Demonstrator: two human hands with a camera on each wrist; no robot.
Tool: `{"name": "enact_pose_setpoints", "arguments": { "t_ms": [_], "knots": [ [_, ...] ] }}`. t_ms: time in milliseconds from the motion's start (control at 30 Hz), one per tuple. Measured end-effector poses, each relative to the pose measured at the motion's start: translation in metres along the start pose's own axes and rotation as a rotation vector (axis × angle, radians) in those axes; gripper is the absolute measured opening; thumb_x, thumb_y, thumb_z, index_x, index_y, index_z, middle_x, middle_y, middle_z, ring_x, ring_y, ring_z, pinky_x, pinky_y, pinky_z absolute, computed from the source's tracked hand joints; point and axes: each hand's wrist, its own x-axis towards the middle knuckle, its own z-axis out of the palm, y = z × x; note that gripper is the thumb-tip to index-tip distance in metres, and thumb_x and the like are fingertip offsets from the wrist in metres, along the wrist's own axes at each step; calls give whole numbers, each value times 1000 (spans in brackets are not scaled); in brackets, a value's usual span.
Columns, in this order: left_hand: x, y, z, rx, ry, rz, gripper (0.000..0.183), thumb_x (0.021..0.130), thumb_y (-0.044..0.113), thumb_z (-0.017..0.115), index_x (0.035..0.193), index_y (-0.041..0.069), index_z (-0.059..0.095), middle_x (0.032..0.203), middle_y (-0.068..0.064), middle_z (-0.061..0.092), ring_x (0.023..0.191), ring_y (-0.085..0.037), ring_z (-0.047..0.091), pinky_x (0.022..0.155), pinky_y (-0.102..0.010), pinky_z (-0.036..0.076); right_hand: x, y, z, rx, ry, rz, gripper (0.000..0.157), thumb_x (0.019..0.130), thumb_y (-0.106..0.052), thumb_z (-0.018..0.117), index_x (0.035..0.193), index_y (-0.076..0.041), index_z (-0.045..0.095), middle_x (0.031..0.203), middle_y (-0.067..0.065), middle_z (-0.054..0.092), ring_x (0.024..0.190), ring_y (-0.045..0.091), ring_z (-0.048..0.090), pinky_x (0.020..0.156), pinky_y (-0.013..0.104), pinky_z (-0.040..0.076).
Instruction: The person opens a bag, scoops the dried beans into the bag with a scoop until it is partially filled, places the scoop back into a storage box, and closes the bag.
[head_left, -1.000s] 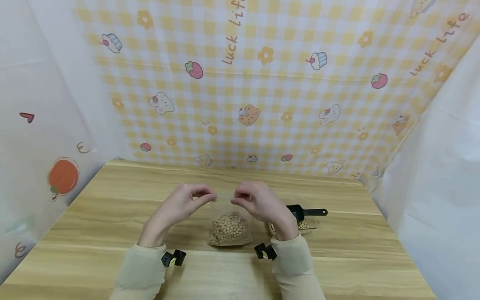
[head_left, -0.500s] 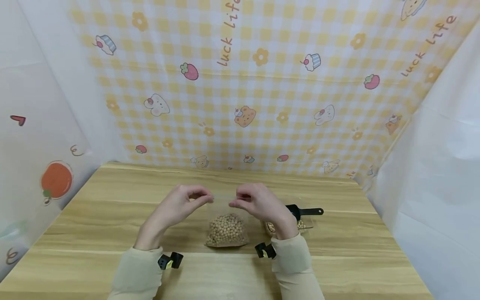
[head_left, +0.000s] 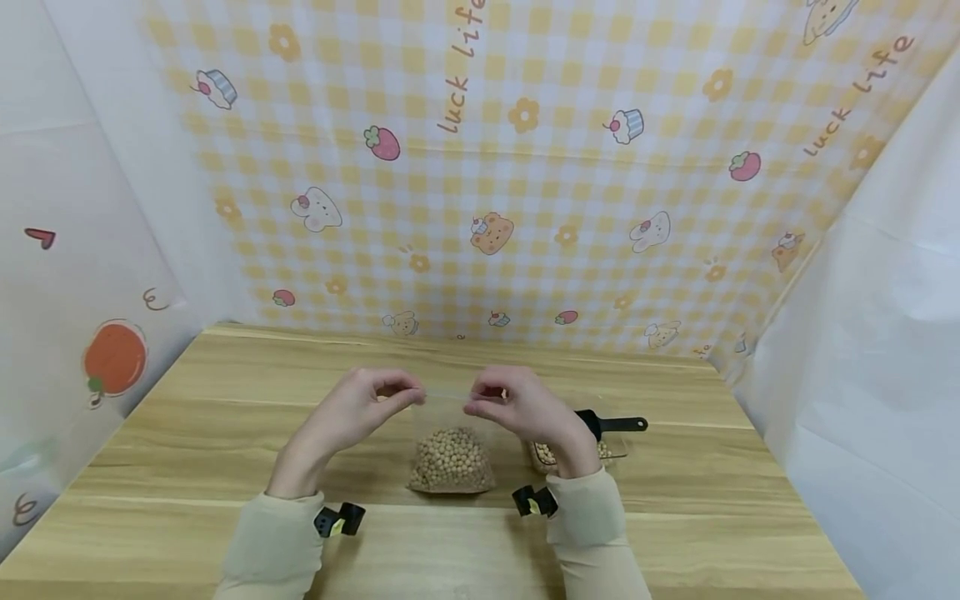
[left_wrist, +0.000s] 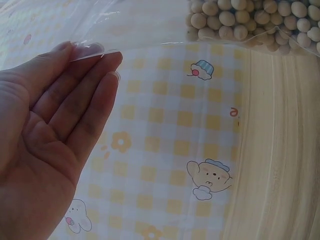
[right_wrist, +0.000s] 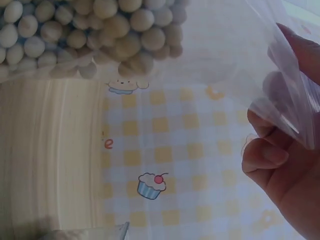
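Observation:
A clear zip bag (head_left: 450, 462), its lower part filled with round pale beans (left_wrist: 250, 20), stands upright on the table between both hands. My left hand (head_left: 363, 408) pinches the bag's top left corner between thumb and fingertips; the left wrist view shows the film between them. At the top right, my right hand (head_left: 517, 408) pinches the bag's upper edge, with the film (right_wrist: 285, 100) folded between thumb and fingers. The top edge runs taut between the two hands. Behind the right wrist is a clear container (head_left: 542, 454) of beans, partly hidden, with a black scoop (head_left: 618, 424) across it.
The wooden table (head_left: 225, 433) reaches back to a yellow checked cloth (head_left: 570, 192). White sheets (head_left: 862, 333) hang along both sides. Small black wrist cameras (head_left: 341, 520) sit at the cuffs.
The right fingers have shifted slightly along the bag's top edge, and more of that edge shows between the hands. The left hand keeps its pinch. The whole head view has shifted a little.

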Motion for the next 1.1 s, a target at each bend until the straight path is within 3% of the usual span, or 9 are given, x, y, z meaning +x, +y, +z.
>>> {"name": "enact_pose_setpoints", "arguments": {
  "t_ms": [267, 433, 567, 867, 1100],
  "knots": [
    [1, -1, 0, -3, 1, 1, 12, 95, 30, 63, 96, 24, 74, 92, 10, 71, 89, -15, 66, 75, -38, 51, 0, 5, 2, 2, 46, -69, 18, 90, -10, 69, 75, -14, 60, 72, -8, 54, 64, 8, 46, 57, 25, 42],
    [0, -1, 0, -5, -3, -6, 12, 95, 29, 63, 96, 25, 74, 91, 11, 70, 89, -17, 67, 73, -38, 51, -2, 4, 0, -7, 34, 29, 19, 87, -19, 74, 75, -18, 60, 71, -8, 55, 63, 9, 47, 56, 25, 41],
    [0, -2, 0, -1, -3, -15, 12, 95, 30, 63, 96, 25, 74, 91, 11, 70, 89, -21, 67, 73, -38, 51, -5, 5, -3, -21, 29, 105, 30, 85, -24, 75, 69, -17, 51, 66, -7, 49, 60, 8, 43, 53, 24, 38],
    [0, -3, -1, -8, -2, -27, 14, 95, 33, 63, 97, 25, 74, 93, 7, 71, 88, -18, 66, 73, -39, 51, -5, 8, -3, -2, 53, 40, 36, 89, -22, 71, 64, -16, 46, 61, -6, 41, 55, 8, 37, 51, 24, 34],
    [-1, -3, -1, -12, -2, -19, 12, 95, 30, 63, 96, 25, 74, 90, 12, 70, 90, -22, 67, 73, -37, 51, -9, 11, -7, 18, 27, 146, 28, 87, -27, 73, 69, -16, 54, 67, -6, 52, 60, 10, 44, 55, 25, 38]
  ]
}}
